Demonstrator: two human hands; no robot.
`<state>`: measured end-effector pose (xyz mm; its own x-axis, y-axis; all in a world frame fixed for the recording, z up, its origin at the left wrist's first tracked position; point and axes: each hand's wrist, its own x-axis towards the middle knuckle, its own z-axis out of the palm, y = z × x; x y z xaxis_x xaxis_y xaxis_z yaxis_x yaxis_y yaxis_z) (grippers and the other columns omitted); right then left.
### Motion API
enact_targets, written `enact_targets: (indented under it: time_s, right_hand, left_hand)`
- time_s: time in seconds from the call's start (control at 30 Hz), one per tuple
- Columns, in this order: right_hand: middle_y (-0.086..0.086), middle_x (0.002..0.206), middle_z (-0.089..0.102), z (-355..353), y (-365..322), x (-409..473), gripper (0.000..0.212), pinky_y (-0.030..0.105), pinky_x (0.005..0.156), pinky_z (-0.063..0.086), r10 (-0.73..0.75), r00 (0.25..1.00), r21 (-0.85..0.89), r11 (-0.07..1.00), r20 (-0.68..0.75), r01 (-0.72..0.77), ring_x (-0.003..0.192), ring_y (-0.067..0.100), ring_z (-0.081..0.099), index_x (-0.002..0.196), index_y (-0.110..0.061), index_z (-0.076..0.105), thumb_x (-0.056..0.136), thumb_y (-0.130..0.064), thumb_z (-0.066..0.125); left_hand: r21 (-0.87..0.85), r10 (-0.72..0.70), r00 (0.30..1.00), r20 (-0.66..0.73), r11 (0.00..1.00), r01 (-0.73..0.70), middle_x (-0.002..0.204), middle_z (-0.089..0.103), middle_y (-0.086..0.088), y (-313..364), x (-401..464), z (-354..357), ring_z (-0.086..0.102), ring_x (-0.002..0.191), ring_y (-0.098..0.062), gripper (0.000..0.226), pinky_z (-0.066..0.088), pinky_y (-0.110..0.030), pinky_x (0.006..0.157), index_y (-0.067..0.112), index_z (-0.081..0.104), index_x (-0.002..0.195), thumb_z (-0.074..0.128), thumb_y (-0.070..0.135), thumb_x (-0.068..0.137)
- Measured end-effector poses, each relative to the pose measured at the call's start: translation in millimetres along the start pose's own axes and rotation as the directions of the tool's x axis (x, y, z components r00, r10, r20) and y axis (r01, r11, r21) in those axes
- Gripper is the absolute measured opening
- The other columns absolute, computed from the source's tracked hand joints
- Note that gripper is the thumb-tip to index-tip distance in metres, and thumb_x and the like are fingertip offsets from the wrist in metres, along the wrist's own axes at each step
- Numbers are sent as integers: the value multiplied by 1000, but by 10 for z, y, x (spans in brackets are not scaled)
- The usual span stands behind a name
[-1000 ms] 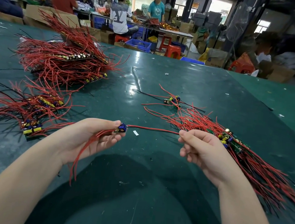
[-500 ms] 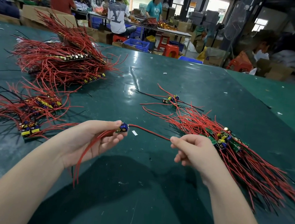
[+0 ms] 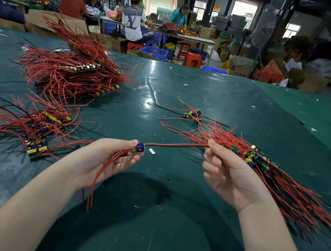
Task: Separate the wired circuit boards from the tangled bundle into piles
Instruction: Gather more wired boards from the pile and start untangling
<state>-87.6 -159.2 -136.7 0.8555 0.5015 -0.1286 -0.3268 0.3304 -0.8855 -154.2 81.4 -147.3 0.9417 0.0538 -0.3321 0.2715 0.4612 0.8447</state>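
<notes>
Nearest, the left hand (image 3: 103,159) pinches a small circuit board (image 3: 138,148) between thumb and fingers, its red wires trailing down toward the viewer, while its lead (image 3: 176,144) runs crosswise, left to right, to the right hand (image 3: 230,175), which pinches it beside the tangled bundle (image 3: 289,187) lying on the bench (image 3: 170,218). Farther left lie a small pile (image 3: 36,129) and a bigger pile (image 3: 73,73). Beyond the bench, a blue crate (image 3: 154,53) sits on the floor, contents unclear.

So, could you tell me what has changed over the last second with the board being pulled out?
The right hand slid back along the red wire toward the tangled bundle and opened its palm, pinching the wire only at the fingertips. The left hand kept its grip on the small circuit board. The sorted piles and the green table look unchanged.
</notes>
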Motion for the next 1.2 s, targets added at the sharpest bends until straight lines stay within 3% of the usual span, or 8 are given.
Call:
enact_targets:
  time_s: [0.1,0.23,0.53,0.6,0.77,1.0,1.1,1.2]
  right_hand:
    - [-5,46,41,-45,9,22,22,13,34,31,-49,985,-182,983,-165,19,39,6,43,59,-15,62,69,-30,74]
    - [-8,43,45,-121,40,37,28,13,35,26,-213,956,-441,891,-201,106,38,6,42,64,-8,54,87,-20,67]
    - [-4,35,48,-159,131,91,35,23,49,33,-497,856,-903,419,-143,93,32,3,40,54,-13,60,85,-26,71]
    - [-5,38,47,-170,123,97,34,22,50,34,-489,858,-871,478,-158,112,35,4,41,55,-13,61,86,-26,69]
    - [-5,45,42,-199,54,64,31,14,37,28,-270,940,-553,825,-208,115,39,9,38,61,-10,60,89,-22,66]
    - [-4,40,45,-222,82,63,34,29,55,35,-510,843,-883,458,-172,97,45,17,42,55,-12,61,85,-25,70]
    - [-6,44,44,-147,34,35,32,21,46,33,-483,832,-687,703,-273,183,41,12,39,57,-15,60,84,-27,72]
    - [-8,50,46,-33,-37,-15,34,16,37,31,-245,903,-283,948,-353,147,37,6,38,66,-22,53,62,-43,80]
  left_hand:
    - [-16,-20,1000,-23,1000,20,72,71,-11,13,-9,-8,67,55,-11,16,53,-16,49,3,76,62,68,17,65]
    - [-4,-14,1000,-22,1000,14,72,71,-12,19,-27,14,67,55,-11,15,53,-16,49,3,76,62,67,15,65]
    - [122,51,998,20,991,-53,77,72,-11,-14,-49,54,67,59,-10,16,54,-15,54,4,78,69,69,17,66]
    - [120,54,998,14,991,-55,77,72,-12,-4,-50,44,67,59,-11,16,54,-16,54,4,78,69,69,17,66]
    - [108,44,999,-1,993,-43,76,71,-13,9,-56,42,67,58,-12,16,54,-16,53,3,77,66,67,16,68]
    - [205,36,998,51,978,-45,78,72,-11,-54,-69,98,66,60,-10,18,54,-15,56,6,79,73,68,19,68]
    - [132,36,999,19,991,-38,81,73,-12,-71,-53,125,68,61,-11,18,54,-16,55,6,79,72,69,20,67]
    - [-2,42,999,-8,999,-42,83,73,-12,-49,-43,147,68,60,-11,19,54,-15,53,4,78,70,69,20,67]
